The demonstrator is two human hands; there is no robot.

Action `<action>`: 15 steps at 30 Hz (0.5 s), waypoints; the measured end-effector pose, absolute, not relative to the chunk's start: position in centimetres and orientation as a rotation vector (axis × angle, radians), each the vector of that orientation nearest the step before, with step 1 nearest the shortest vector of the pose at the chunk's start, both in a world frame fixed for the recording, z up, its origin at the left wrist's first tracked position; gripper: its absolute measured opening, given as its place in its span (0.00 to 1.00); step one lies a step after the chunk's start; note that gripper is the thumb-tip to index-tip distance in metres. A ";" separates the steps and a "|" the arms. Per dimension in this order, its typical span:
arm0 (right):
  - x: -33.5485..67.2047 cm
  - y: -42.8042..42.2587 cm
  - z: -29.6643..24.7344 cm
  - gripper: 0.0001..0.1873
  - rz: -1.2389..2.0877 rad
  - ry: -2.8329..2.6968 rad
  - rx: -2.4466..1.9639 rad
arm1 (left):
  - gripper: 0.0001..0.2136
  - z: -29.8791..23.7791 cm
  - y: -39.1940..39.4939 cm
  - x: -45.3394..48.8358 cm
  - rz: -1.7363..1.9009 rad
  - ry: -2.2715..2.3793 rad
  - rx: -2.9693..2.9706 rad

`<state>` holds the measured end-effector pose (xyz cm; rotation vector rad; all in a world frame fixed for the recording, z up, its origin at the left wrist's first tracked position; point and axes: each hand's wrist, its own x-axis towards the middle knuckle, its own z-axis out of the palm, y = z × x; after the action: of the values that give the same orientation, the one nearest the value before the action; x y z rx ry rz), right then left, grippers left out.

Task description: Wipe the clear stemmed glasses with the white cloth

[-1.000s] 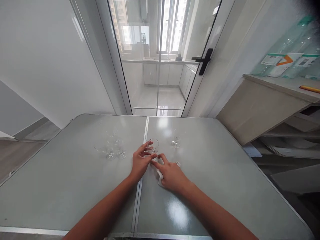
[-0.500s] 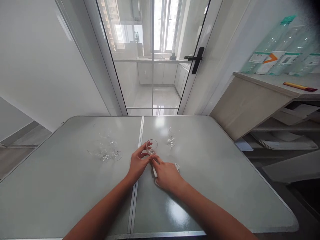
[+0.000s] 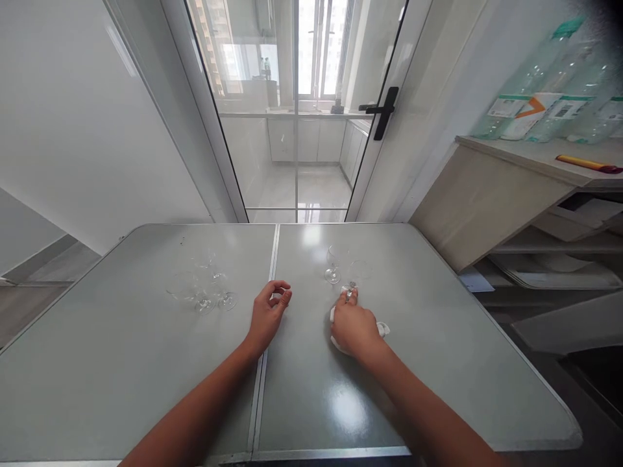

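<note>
My right hand [image 3: 355,324] grips a small clear stemmed glass [image 3: 361,268] low on its stem, on the right half of the table. A crumpled white cloth or tissue [image 3: 383,329] is bunched under that hand, partly hidden by it. Just beyond it, to the left, a second stemmed glass [image 3: 333,275] stands on its foot. My left hand [image 3: 267,314] is empty near the table's middle seam, its fingers curved and the thumb apart from them. Several more clear stemmed glasses [image 3: 204,303] are grouped on the left half; their outlines overlap and are faint.
The pale table [image 3: 146,389] has a metal seam [image 3: 259,395] down its middle. Past its far edge is a glass door [image 3: 296,162] with a black handle [image 3: 386,113]. At right, a shelf unit [image 3: 506,188] carries plastic bottles [image 3: 516,113] and a yellow-red item [image 3: 586,163].
My left hand has let go of the glass. My right hand has carried it, with the white cloth, to the right beside the standing glass.
</note>
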<state>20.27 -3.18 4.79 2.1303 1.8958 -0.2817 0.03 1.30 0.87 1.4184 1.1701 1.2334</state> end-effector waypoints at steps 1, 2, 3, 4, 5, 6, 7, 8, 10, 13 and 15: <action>20.6 -2.9 4.7 0.44 -0.282 1.881 2.139 | 0.15 0.8 1.3 0.1 1.228 1.170 1.420; 20.9 -2.6 4.6 0.45 -0.283 1.875 2.147 | 0.16 0.8 1.4 0.1 1.220 1.169 1.422; 21.2 -2.3 4.4 0.46 -0.283 1.875 2.154 | 0.16 0.8 1.4 0.1 1.210 1.168 1.424; 21.5 -2.1 4.2 0.47 -0.280 1.876 2.165 | 0.16 0.8 1.5 0.1 1.198 1.167 1.426; 21.7 -1.8 4.0 0.48 -0.281 1.877 2.180 | 0.16 0.8 1.5 0.1 1.190 1.167 1.429; 21.9 -1.6 3.8 0.48 -0.288 1.874 2.196 | 0.16 0.8 1.5 0.1 1.185 1.167 1.433; 22.1 -1.4 3.7 0.47 -0.299 1.865 2.211 | 0.17 0.8 1.5 0.1 1.181 1.167 1.438; 22.2 -1.1 3.5 0.47 -0.310 1.855 2.224 | 0.17 0.8 1.5 0.1 1.176 1.166 1.445; 22.5 -0.8 3.3 0.46 -0.324 1.842 2.247 | 0.17 0.7 1.5 0.1 1.165 1.161 1.455; 22.8 -0.5 3.3 0.45 -0.328 1.856 2.288 | 0.18 0.5 1.6 0.1 1.154 1.144 1.426; 22.9 -0.4 3.3 0.45 -0.341 1.873 2.316 | 0.19 0.3 1.7 0.1 1.165 1.132 1.370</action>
<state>22.89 -0.39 3.33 2.3161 1.8726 -0.3407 0.07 1.71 0.29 1.3699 1.1317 1.1650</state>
